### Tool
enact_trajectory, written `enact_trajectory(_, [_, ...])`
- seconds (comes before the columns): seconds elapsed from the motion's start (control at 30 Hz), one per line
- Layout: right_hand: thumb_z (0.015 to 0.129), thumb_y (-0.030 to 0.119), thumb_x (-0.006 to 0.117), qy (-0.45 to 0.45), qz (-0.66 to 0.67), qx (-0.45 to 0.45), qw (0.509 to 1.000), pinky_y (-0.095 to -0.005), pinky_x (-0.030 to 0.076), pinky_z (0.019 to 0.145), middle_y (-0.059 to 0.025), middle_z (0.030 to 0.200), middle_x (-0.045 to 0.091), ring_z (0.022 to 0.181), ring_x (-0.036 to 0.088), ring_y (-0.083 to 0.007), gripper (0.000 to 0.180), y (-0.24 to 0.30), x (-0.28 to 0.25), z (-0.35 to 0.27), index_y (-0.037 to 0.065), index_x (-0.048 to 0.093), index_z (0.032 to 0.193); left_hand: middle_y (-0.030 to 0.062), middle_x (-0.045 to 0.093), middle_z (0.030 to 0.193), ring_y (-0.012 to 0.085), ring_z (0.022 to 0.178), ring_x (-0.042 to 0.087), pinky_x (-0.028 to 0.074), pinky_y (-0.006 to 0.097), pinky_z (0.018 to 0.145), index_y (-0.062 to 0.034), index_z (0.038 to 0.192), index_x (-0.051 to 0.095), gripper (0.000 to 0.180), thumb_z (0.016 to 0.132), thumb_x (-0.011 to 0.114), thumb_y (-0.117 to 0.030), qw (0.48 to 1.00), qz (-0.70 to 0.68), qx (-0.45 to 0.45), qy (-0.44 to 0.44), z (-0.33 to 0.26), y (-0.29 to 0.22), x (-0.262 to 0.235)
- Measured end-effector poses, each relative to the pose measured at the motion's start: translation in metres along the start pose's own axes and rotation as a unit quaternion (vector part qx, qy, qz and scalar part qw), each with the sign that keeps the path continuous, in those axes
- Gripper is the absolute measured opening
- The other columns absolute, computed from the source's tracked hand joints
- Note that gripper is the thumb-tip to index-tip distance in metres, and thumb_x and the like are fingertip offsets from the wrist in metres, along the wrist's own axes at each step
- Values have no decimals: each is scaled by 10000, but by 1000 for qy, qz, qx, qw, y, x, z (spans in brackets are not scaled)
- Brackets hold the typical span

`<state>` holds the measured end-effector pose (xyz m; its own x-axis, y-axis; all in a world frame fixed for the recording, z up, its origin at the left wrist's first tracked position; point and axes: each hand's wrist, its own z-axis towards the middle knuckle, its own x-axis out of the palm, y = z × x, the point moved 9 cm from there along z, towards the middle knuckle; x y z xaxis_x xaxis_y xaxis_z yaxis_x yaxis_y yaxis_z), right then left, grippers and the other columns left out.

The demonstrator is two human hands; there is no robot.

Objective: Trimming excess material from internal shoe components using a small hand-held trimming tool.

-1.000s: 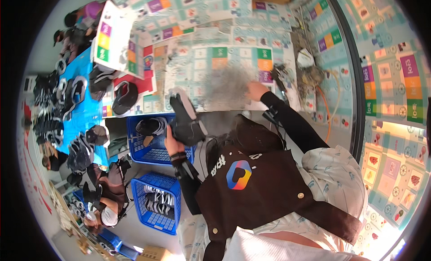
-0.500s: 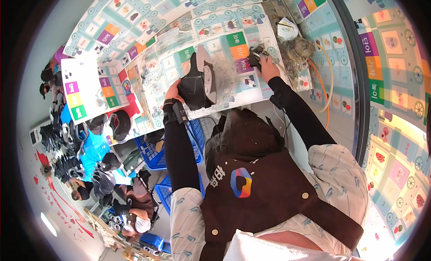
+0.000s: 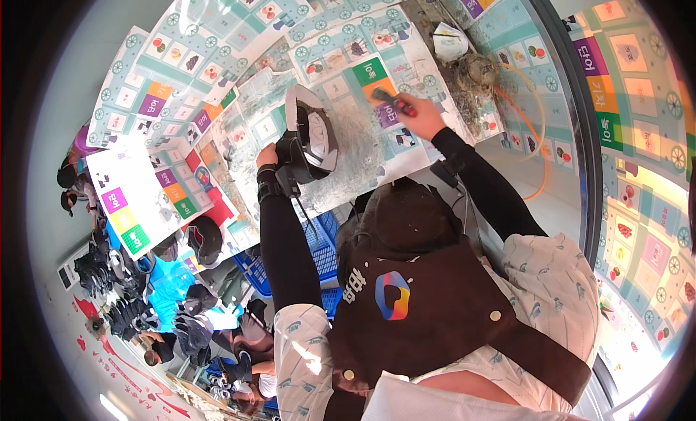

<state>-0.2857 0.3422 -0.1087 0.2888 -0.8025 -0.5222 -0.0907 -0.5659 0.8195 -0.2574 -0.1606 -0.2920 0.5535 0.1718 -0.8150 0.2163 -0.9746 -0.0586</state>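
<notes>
Black sleeves, dark brown apron

Tabletop (image 3: 435,142) covered with a printed play mat (image 3: 341,59): teal squares, small fruit pictures, green, orange and purple blocks. Grey smear of dust or glue in the middle of the mat (image 3: 348,142). White crumpled mask (image 3: 449,40) lies near the far right corner, next to a tangle of brownish scraps (image 3: 478,73). Thin orange cord (image 3: 533,124) loops past the right edge. A second mat sheet (image 3: 145,196) lies lower left, overlapping.
</notes>
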Motion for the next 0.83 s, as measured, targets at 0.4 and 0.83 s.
enact_trajectory(0.4, [832, 243, 611, 94, -67, -87, 990, -562, 485, 727, -236, 850, 669, 853, 643, -458, 252, 64, 80, 13, 88, 660, 1025, 55, 684, 1310, 284, 1191, 641, 496, 400, 979, -273, 1408, 593, 424, 1060, 390, -406, 948, -305, -82, 33, 6, -48, -3])
enact_trajectory(0.83, [808, 186, 649, 158, -81, -146, 973, -528, 497, 693, -226, 770, 645, 797, 643, -452, 216, 73, 93, -2, 104, 666, 1007, -12, 623, 1407, 226, 1253, 616, 480, 362, 1033, -385, 1448, 543, 418, 1051, 413, -401, 991, -133, -14, 24, 7, -28, -9])
